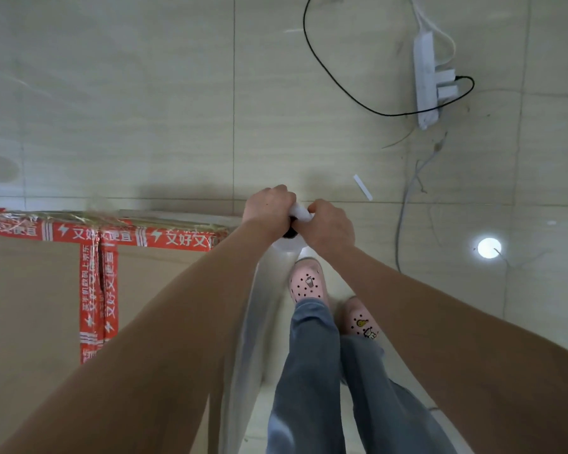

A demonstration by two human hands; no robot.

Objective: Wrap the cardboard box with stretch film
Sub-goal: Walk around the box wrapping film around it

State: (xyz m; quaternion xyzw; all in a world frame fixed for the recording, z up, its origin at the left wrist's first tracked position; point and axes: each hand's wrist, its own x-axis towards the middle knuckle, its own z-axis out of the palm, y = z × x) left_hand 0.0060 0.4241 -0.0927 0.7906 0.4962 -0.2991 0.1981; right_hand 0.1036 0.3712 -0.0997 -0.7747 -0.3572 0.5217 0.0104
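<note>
Listener: Hands first. Where are they?

Describer: They meet just past the far right corner of the box. The left hand (268, 204) and the right hand (330, 224) are both curled into fists around the top end of an upright roll of stretch film (286, 249), backs of the hands up and nearly touching each other. The fingertips are tucked out of sight. A white scrap shows between the fists, with the dark hole of the core just below it.

Listener: And the box?

Describer: The cardboard box (36, 290) stands on the tiled floor (177, 109) at lower left, its top facing the camera. Red printed tape (92, 290) runs along its far edge and down the middle. Its left and near sides are cut off by the frame, and the left forearm covers part of the top.

Listener: Is there film on it?

Describer: A clear sheet of film (256, 339) runs down from the roll, close along the right side of the box. It is glossy and hard to trace, and I cannot tell where it ends. Some crinkled film glints on the far top edge.

Listener: Anything else?

Describer: Pink shoes (307, 281) and jeans (309, 371) show just right of the roll. Well beyond lie a white power strip (425, 77), a looping black cable (328, 73) and a thin grey cable (404, 217).
</note>
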